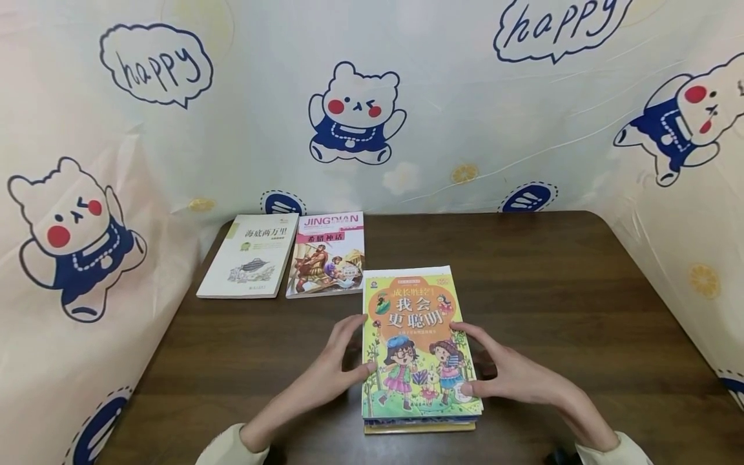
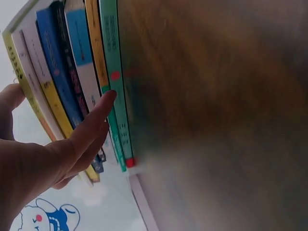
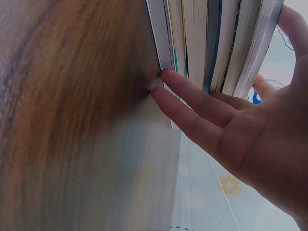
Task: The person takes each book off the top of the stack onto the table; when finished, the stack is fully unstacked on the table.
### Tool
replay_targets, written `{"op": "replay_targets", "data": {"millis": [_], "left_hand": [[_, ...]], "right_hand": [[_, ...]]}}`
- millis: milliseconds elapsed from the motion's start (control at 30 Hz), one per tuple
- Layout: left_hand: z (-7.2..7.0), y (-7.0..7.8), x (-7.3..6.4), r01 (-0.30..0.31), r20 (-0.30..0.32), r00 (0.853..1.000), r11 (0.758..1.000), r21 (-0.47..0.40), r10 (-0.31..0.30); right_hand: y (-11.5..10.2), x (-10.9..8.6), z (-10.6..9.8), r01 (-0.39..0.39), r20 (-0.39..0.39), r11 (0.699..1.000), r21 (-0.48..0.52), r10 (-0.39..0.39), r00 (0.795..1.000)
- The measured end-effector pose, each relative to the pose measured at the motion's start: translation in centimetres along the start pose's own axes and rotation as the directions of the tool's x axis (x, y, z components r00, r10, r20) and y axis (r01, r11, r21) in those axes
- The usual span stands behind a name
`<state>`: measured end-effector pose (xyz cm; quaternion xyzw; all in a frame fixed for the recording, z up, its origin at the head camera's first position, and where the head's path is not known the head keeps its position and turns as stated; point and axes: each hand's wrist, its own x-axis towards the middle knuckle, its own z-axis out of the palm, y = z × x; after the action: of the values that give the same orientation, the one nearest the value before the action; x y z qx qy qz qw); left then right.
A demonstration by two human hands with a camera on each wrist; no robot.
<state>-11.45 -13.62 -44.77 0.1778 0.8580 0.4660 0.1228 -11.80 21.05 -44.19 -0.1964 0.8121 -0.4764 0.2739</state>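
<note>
A stack of several books [image 1: 418, 336] lies on the table, topped by a yellow and green children's book with cartoon girls on its cover. My left hand [image 1: 334, 365] is at the stack's left side, its thumb at the top cover's edge. In the left wrist view, the fingers [image 2: 91, 120] of that hand stretch across the coloured spines [image 2: 57, 67]. On the opposite side is my right hand [image 1: 511, 371], with the thumb on the cover's lower right corner. Its fingers [image 3: 202, 103] reach nearly straight along the page edges [image 3: 195, 43] in the right wrist view.
Two books lie side by side at the table's back left: a pale one [image 1: 250, 258] and a pink-topped one [image 1: 325, 255] with a warrior picture. The brown wooden table [image 1: 523, 271] is bordered by a cartoon-bear cloth [image 1: 442, 142] behind and at the sides.
</note>
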Motion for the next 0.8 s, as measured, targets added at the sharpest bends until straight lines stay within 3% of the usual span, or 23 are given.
{"op": "replay_targets", "data": {"millis": [300,800], "left_hand": [[0.55,0.1,-0.19,0.068,0.005,0.998,0.995,-0.074,-0.068],[0.56,0.03,-0.2,0.085,0.019,0.996,0.991,-0.104,-0.083]], "right_hand": [[0.09,0.0,0.04,0.009,0.001,1.0,0.006,-0.009,1.0],[-0.39,-0.05,-0.07,-0.051,0.007,0.999,-0.008,0.051,0.999]]}}
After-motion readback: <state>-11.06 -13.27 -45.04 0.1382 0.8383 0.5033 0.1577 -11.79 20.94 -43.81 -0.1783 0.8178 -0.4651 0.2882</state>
